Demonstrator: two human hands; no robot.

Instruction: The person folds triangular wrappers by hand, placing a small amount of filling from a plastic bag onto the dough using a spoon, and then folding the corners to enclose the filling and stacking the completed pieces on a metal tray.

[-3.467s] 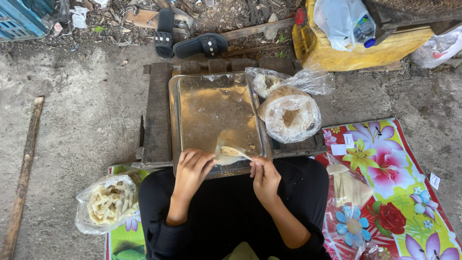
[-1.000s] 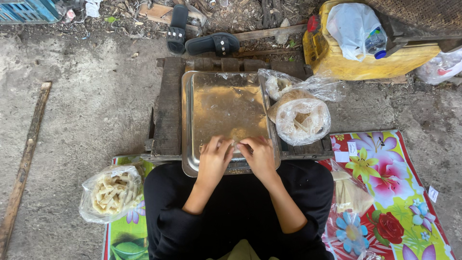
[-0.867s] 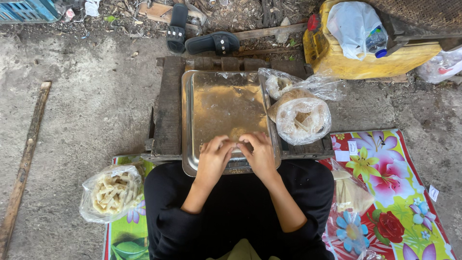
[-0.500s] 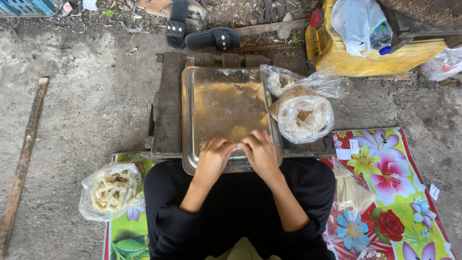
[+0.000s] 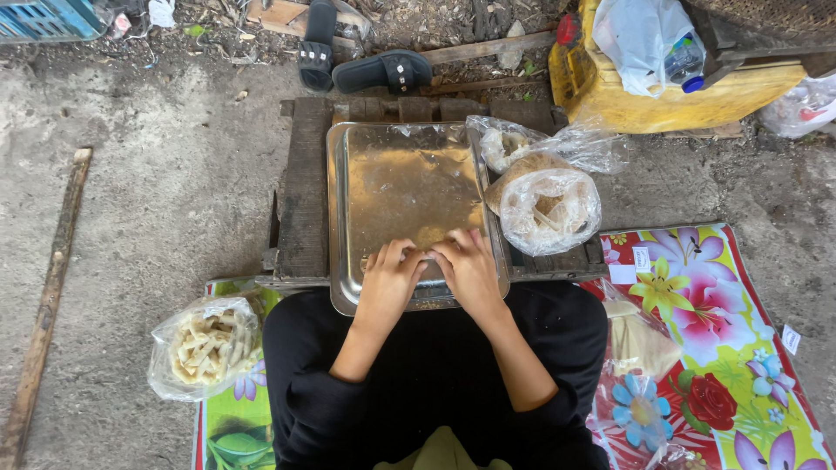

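At the tray's (image 5: 348, 209) near edge, left hand (image 5: 389, 277) and right hand (image 5: 470, 270) are pressed together, flat, something pinned underneath, unseen.

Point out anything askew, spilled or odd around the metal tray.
Nothing is spilled. The metal tray sits squarely on the wooden pallet, both hands pressing something at its near edge. Only oddity: two black sandals lie scattered beyond the pallet.
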